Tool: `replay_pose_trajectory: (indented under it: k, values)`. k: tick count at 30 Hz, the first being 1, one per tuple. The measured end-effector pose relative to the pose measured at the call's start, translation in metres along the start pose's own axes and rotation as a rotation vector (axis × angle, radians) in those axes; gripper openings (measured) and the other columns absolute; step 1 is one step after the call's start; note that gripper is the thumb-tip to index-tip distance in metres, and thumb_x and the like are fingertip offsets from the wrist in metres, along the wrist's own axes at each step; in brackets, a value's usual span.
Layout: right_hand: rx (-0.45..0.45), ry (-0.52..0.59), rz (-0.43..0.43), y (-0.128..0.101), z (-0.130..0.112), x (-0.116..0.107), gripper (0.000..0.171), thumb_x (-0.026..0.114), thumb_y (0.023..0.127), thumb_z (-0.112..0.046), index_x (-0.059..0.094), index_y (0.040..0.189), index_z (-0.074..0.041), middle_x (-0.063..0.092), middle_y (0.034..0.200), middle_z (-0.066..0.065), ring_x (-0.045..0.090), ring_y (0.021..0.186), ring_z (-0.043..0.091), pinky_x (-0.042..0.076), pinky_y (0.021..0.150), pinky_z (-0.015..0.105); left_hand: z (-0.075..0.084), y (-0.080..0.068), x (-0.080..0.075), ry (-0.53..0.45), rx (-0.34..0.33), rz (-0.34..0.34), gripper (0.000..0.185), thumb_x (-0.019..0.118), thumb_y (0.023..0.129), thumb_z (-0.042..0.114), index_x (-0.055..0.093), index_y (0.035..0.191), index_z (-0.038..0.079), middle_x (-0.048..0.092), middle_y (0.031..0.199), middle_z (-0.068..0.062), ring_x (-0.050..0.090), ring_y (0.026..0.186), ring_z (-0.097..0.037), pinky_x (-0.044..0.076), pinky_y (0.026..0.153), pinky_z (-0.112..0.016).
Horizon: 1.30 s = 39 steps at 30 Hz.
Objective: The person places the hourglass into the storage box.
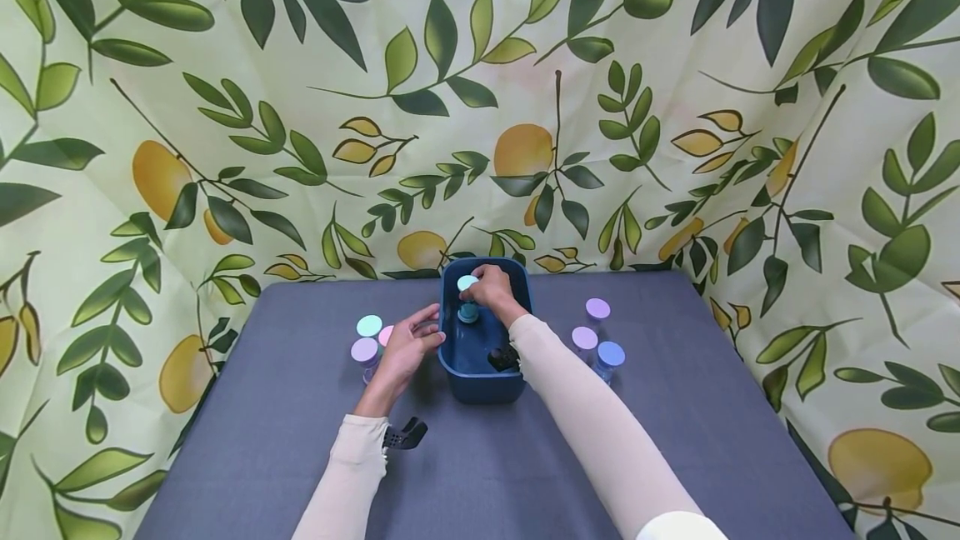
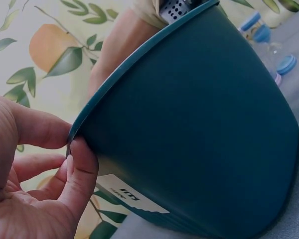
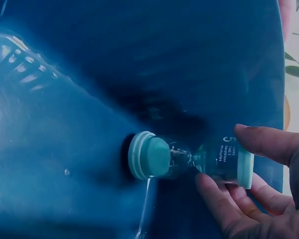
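Inside a deep dark-blue plastic bin [image 1: 486, 391], my right hand [image 1: 495, 290] grips a mint-green-capped sand timer [image 3: 157, 156] by its upper end. In the right wrist view, the thumb lies on one side of the glass and the fingers on the other. Printing with a "5" shows on the glass, and mint sand sits in the end at the bin's floor. My left hand [image 2: 37, 172] pinches the rim of the bin at its left side, thumb and fingers meeting at the edge. A white label [image 2: 132, 194] is stuck to the outer wall.
Left of the bin stand a mint-capped timer [image 1: 369, 325], a pink-capped one [image 1: 386, 335] and a lilac-capped one [image 1: 365, 350], close to the left hand. To the right are two lilac-capped timers [image 1: 584, 338] and a blue-capped timer [image 1: 611, 354]. A leaf-patterned cloth backs the grey table [image 1: 465, 473].
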State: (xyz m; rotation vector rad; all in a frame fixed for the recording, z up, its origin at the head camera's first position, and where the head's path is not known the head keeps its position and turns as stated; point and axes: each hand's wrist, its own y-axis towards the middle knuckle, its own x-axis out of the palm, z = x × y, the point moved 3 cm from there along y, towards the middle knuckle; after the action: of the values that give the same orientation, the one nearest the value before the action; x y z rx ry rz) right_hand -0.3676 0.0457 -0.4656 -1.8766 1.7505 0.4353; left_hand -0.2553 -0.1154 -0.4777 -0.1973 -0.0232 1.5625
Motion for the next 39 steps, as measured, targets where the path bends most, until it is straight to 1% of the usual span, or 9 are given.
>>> replay_pose_trajectory:
  k: [5, 10, 15, 19, 24, 28, 31, 35, 39]
  values:
    - [0.004, -0.054, -0.02, 0.0, 0.001, 0.003, 0.04, 0.083, 0.076, -0.016, 0.064, 0.109, -0.004, 0.065, 0.107, 0.014, 0.06, 0.092, 0.027, 0.053, 0.083, 0.038, -0.001, 0.001, 0.0, -0.01, -0.007, 0.002, 0.053, 0.062, 0.09, 0.003, 0.053, 0.141, 0.011, 0.056, 0.138, -0.013, 0.058, 0.115, -0.026, 0.054, 0.086, -0.03]
    - [-0.001, -0.074, -0.044, -0.001, 0.002, 0.007, 0.043, 0.082, 0.078, -0.017, 0.061, 0.113, -0.003, 0.064, 0.111, 0.016, 0.059, 0.097, 0.03, 0.052, 0.092, 0.044, -0.001, 0.001, 0.0, -0.006, 0.002, 0.002, 0.052, 0.062, 0.09, 0.002, 0.053, 0.141, 0.01, 0.056, 0.137, -0.015, 0.059, 0.114, -0.026, 0.055, 0.085, -0.03]
    - [-0.029, -0.093, -0.039, -0.003, 0.001, 0.008, 0.044, 0.082, 0.077, -0.017, 0.061, 0.114, -0.003, 0.064, 0.111, 0.016, 0.06, 0.097, 0.03, 0.052, 0.091, 0.043, -0.001, 0.0, 0.0, -0.02, 0.009, 0.003, 0.052, 0.062, 0.09, 0.001, 0.053, 0.141, 0.008, 0.057, 0.135, -0.015, 0.06, 0.111, -0.024, 0.055, 0.084, -0.027]
    - [-0.039, -0.102, -0.041, -0.005, 0.0, 0.005, 0.049, 0.083, 0.076, -0.017, 0.061, 0.118, -0.004, 0.064, 0.115, 0.016, 0.059, 0.1, 0.03, 0.051, 0.09, 0.041, -0.001, 0.0, 0.0, -0.042, 0.022, -0.002, 0.053, 0.063, 0.089, 0.0, 0.053, 0.14, 0.006, 0.057, 0.133, -0.016, 0.061, 0.108, -0.022, 0.054, 0.079, -0.024]
    - [-0.033, -0.071, -0.066, -0.009, -0.004, -0.004, 0.054, 0.082, 0.076, -0.017, 0.059, 0.123, -0.005, 0.063, 0.12, 0.017, 0.059, 0.102, 0.03, 0.05, 0.092, 0.042, -0.002, 0.0, 0.0, -0.046, 0.024, 0.001, 0.053, 0.063, 0.088, 0.0, 0.053, 0.14, 0.007, 0.057, 0.133, -0.016, 0.061, 0.109, -0.024, 0.054, 0.08, -0.025]
    - [-0.049, -0.081, -0.08, -0.014, -0.01, -0.014, 0.053, 0.08, 0.079, -0.019, 0.058, 0.125, -0.005, 0.063, 0.122, 0.016, 0.058, 0.105, 0.03, 0.049, 0.094, 0.042, -0.002, 0.0, 0.0, -0.06, 0.023, 0.001, 0.054, 0.063, 0.088, -0.001, 0.053, 0.14, 0.006, 0.058, 0.133, -0.016, 0.061, 0.107, -0.022, 0.054, 0.078, -0.023]
    - [-0.067, -0.087, -0.088, -0.017, -0.016, -0.022, 0.052, 0.079, 0.081, -0.022, 0.058, 0.126, -0.006, 0.064, 0.12, 0.014, 0.058, 0.106, 0.028, 0.049, 0.095, 0.041, -0.003, 0.001, 0.0, -0.061, 0.022, 0.0, 0.054, 0.063, 0.088, -0.001, 0.053, 0.14, 0.006, 0.057, 0.132, -0.017, 0.06, 0.105, -0.02, 0.053, 0.077, -0.023]
    - [-0.093, -0.059, -0.083, -0.023, -0.027, -0.035, 0.05, 0.077, 0.082, -0.024, 0.058, 0.125, -0.007, 0.065, 0.118, 0.014, 0.06, 0.106, 0.029, 0.049, 0.096, 0.042, -0.004, 0.001, 0.0, -0.047, 0.004, 0.0, 0.054, 0.064, 0.089, 0.0, 0.053, 0.141, 0.008, 0.057, 0.134, -0.014, 0.059, 0.107, -0.021, 0.054, 0.083, -0.026]
    - [-0.14, -0.011, -0.073, -0.031, -0.036, -0.048, 0.048, 0.076, 0.084, -0.023, 0.058, 0.126, -0.007, 0.063, 0.124, 0.015, 0.059, 0.114, 0.031, 0.049, 0.099, 0.044, -0.003, 0.002, 0.0, -0.041, -0.009, 0.001, 0.054, 0.063, 0.089, 0.001, 0.052, 0.142, 0.01, 0.056, 0.136, -0.014, 0.059, 0.112, -0.024, 0.054, 0.09, -0.032]
